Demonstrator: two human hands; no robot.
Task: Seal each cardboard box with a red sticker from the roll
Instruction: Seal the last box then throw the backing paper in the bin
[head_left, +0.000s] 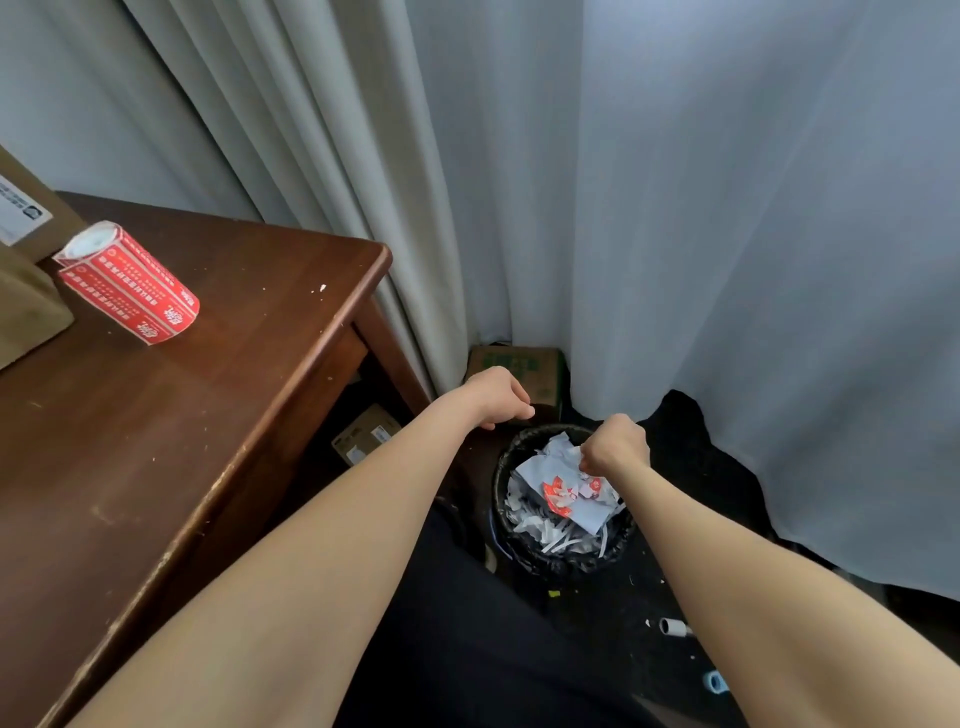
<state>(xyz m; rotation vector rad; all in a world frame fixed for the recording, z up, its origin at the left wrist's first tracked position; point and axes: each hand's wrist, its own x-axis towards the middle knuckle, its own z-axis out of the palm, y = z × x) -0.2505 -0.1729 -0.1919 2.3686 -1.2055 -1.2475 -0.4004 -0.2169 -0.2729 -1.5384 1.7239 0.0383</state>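
Observation:
The roll of red stickers lies on its side on the brown wooden table, far left. Behind it, a cardboard box with a white label and a second one are cut off by the left edge. Both arms reach off the table toward a black waste bin on the floor. My right hand is over the bin, fingers curled, pinching a crumpled white backing paper with red scraps on it. My left hand hovers by the bin's far left rim, loosely curled and holding nothing.
Pale curtains hang behind the bin down to the dark floor. A green-printed carton stands against the curtain, and another box sits under the table. Small bits and a white tube lie on the floor at right.

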